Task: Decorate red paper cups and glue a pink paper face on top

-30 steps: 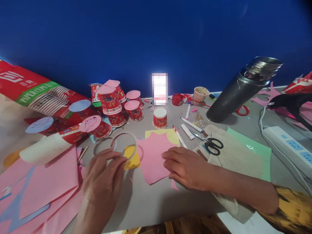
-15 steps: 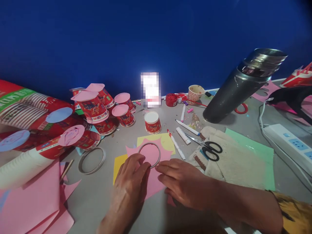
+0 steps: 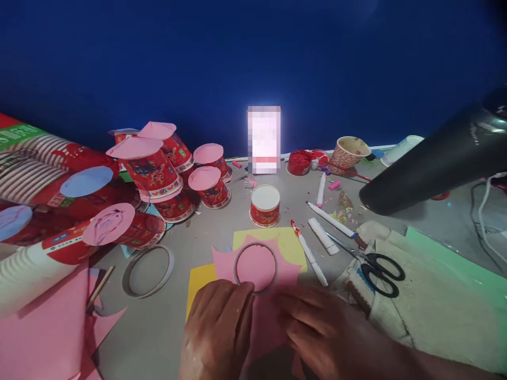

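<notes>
A thin ring lies flat on a jagged pink paper sheet, which rests on yellow paper. My left hand lies at the ring's near left edge, fingers bent and touching the ring. My right hand lies flat on the pink sheet just right of the ring, fingers stretched out and blurred. A second ring lies on the table to the left.
Red paper cups with pink paper lids crowd the back left, beside cup sleeves. White markers, scissors on a cloth, a small cup, a dark flask and green paper sit right.
My left hand carried the ring from the left side onto the pink sheet and set it down. The view has moved closer and lower; both hands now sit at the frame bottom.
</notes>
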Demonstrator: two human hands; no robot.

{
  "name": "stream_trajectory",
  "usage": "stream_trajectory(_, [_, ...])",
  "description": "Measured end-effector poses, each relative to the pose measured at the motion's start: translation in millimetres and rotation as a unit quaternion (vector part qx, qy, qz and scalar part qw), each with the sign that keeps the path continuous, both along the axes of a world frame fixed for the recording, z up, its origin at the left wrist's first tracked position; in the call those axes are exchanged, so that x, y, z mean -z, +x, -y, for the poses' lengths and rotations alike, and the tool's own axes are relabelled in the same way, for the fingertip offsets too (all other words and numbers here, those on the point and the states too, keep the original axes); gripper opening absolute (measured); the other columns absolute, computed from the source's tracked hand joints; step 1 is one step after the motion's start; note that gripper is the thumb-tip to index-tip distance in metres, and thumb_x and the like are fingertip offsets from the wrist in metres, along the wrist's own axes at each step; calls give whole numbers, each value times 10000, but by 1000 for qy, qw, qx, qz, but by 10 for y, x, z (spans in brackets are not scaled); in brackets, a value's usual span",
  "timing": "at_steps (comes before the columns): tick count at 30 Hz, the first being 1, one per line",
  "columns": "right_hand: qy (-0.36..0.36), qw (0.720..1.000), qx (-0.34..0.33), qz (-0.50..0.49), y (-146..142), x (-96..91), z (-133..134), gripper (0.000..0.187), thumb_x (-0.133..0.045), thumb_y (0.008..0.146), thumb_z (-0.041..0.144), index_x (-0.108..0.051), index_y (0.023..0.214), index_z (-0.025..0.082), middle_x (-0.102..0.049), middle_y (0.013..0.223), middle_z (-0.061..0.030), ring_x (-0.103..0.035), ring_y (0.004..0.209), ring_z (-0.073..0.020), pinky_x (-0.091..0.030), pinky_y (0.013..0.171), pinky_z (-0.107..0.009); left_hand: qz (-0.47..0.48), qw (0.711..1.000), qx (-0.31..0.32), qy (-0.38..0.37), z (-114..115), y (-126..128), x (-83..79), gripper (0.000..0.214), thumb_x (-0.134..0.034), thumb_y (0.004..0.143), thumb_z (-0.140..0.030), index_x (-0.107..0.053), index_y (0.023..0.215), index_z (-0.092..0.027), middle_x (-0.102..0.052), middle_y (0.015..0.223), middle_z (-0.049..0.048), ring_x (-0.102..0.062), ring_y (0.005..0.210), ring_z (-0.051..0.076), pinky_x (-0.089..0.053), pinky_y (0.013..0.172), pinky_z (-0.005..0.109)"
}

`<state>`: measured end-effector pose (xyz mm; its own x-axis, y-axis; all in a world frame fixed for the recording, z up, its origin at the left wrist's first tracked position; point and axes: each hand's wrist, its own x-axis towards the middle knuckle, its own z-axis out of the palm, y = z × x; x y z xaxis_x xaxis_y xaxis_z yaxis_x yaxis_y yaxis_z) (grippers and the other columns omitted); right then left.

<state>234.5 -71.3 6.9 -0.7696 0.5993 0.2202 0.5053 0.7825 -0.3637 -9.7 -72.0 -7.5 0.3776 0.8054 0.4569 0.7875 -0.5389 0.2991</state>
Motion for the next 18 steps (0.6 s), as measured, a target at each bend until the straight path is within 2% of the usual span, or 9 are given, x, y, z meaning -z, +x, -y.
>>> stream_trajectory(2, [7,1000,9,-16,1,15,8,166,-670,1022,263,-759,1092,141,-777,1289,-92,-680,1227,-217,-545,1106,-312,-18,1000,14,4,-9,-43,20,210,-550,1037,-133,-675,1200,-176,-713,907,49,-632,844,204,-502,786,331])
stream_trajectory(6, [15,997,41,-59,1,35,9,163,-628,1027,193,-763,1106,147,-793,1259,-86,-696,1208,-202,-559,1086,-296,-24,1000,12,2,-18,-91,63,176,-551,1043,-181,-691,1148,-201,-721,904,46,-642,845,212,-499,784,334])
stream_trajectory(10, [-1,996,40,-77,-1,4,-19,189,-599,1022,142,-772,1098,140,-804,1218,-106,-714,1184,-203,-565,1082,-289,-1,1000,-7,-26,2,-39,85,176,-555,1041,-186,-702,1134,-215,-702,883,38,-618,830,211,-473,768,336])
stream_trajectory(14, [-5,996,49,-81,-8,-19,-44,189,-592,1044,163,-775,1087,147,-808,1214,-102,-723,1171,-198,-569,1068,-273,45,997,-49,-46,46,38,102,205,-505,1058,-167,-700,1101,-213,-681,862,42,-575,821,220,-441,779,364])
stream_trajectory(18, [-3,996,47,-78,-13,-14,-37,187,-595,1049,190,-778,1054,153,-814,1197,-91,-730,1149,-191,-578,1055,-264,26,998,-38,-53,61,21,114,211,-514,1048,-151,-687,1149,-215,-689,901,52,-583,875,232,-445,811,376])
